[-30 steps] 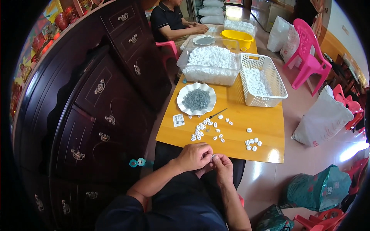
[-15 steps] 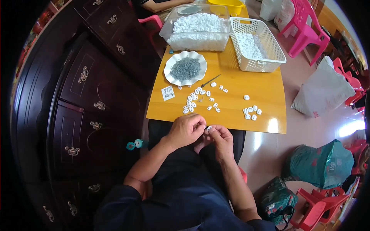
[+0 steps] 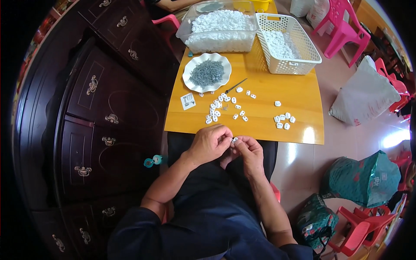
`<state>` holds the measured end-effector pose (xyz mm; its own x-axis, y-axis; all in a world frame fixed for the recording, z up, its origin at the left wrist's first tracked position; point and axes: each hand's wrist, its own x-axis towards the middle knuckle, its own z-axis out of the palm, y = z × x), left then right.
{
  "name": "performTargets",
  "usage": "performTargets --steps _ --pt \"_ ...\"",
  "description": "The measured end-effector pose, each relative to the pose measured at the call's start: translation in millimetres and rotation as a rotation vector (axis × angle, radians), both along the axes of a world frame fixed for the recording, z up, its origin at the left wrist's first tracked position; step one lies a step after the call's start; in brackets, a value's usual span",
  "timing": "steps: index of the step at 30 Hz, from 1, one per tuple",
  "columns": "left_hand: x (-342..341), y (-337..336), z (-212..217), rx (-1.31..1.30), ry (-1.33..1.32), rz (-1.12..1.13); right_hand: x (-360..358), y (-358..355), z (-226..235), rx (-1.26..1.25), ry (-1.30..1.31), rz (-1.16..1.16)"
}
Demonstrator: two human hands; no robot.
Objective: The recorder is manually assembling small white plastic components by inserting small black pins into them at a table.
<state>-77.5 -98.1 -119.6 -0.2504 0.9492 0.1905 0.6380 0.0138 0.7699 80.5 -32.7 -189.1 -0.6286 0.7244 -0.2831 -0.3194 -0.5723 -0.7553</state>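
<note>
Just off the near edge of the table, over my lap, both hands meet at a small white plastic piece point(image 3: 235, 140) with dark marks on it. My right hand point(image 3: 250, 151) pinches this piece between thumb and fingers. Against its left side my left hand point(image 3: 211, 142) is closed in a pinch; what those fingertips hold, if anything, is too small to make out. Beyond my hands, several similar white pieces point(image 3: 215, 118) lie loosely grouped on the wooden table point(image 3: 260, 130). Another small cluster of white pieces point(image 3: 282, 117) sits further right.
A scalloped white plate point(image 3: 187, 78) holds many small grey parts. Near it lie a thin dark pointed tool point(image 3: 236, 85) and a printed white card point(image 3: 188, 101). A clear bin point(image 3: 216, 47) and a white basket point(image 3: 299, 65), both with white pieces, stand at the back. Dark drawers point(image 3: 108, 95) flank the left.
The view has tilted slightly, so the table sits a little higher in it. Both hands remain together, and more of the held piece's white face now shows between my fingertips.
</note>
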Motion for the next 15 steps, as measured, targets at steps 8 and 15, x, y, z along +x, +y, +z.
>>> performTargets --steps 8,15 --pt "1.4 2.4 -3.6 -0.008 -0.029 -0.004 -0.5 0.2 -2.4 0.057 -0.009 -0.017" --pt "5.3 4.3 -3.2 -0.030 -0.049 0.010 -1.8 -3.5 -2.8 0.138 -0.060 -0.057"
